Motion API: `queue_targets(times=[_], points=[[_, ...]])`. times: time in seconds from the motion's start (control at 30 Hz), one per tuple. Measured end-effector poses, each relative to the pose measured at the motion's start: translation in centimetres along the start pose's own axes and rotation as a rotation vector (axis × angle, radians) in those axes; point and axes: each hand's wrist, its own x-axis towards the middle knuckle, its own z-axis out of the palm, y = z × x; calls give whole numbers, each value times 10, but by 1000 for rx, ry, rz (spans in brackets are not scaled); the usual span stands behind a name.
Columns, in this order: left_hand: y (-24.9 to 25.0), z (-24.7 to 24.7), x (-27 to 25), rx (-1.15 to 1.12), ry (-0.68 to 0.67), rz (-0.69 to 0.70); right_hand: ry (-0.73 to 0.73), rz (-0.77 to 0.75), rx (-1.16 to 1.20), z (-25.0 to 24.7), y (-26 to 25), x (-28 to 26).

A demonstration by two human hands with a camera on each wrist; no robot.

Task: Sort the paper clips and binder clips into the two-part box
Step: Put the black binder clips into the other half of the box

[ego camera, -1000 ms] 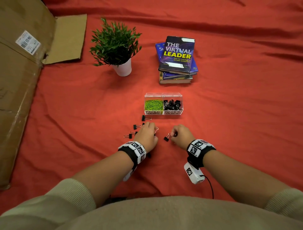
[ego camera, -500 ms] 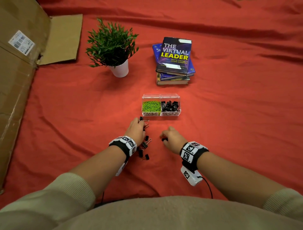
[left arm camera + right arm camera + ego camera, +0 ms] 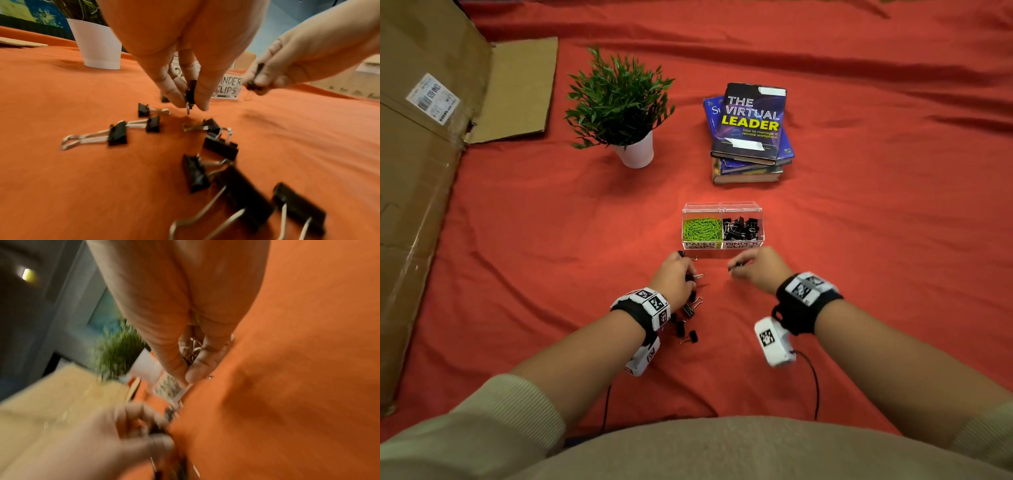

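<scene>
Left hand pinches one binder clip just above the red cloth. Right hand pinches a second clip near the two-part box. Loose clips lie beneath the left wrist. Recommended: carry both to the right-hand compartment (labelled for binder clips, already part-filled) and release over it, clear of the green paper clips.

Your clear two-part box sits upright on red cloth: left half labelled PAPER CLIPS holds green paper clips, right half labelled BINDER CLIPS holds black binder clips. More black binder clips lie scattered on cloth nearer you. You pinch one clip in left fingers, another in right.
</scene>
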Motion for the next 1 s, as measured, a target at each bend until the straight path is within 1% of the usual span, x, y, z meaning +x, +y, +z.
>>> queue_targets(times=[0.07, 0.1, 0.13, 0.2, 0.27, 0.33, 0.43, 0.53, 0.63, 0.73, 0.8, 0.9, 1.0], points=[[11, -5, 3, -53, 3, 66, 74, -8, 100, -23, -17, 15], [18, -9, 5, -81, 13, 96, 121, -22, 97, -33, -24, 22], [26, -13, 7, -106, 26, 119, 168, -40, 49, -41, -29, 29], [42, -21, 17, -126, 64, 156, 224, -74, -128, -49, -34, 41], [58, -28, 30, -131, 91, 179, 198, -101, -294, -50, -34, 47], [70, -32, 45, -138, 104, 184, 171, -123, -382, -49, -32, 48], [84, -34, 61, -99, 108, 190, 196, -142, -393, -47, -27, 43], [94, -31, 72, -91, 108, 188, 264, -133, -366, -48, -23, 40], [99, -23, 77, -34, 69, 193, 311, -154, -324, -49, -18, 38], [96, -17, 74, 61, 43, 255, 260, -214, -371, -45, -18, 36], [90, -17, 69, 84, 89, 280, 184, -266, -422, -39, -18, 37], [70, -24, 56, 40, 158, 239, 91, -311, -550, -27, -14, 43], [35, -36, 37, 11, 197, 172, 99, -303, -652, -23, -15, 43]])
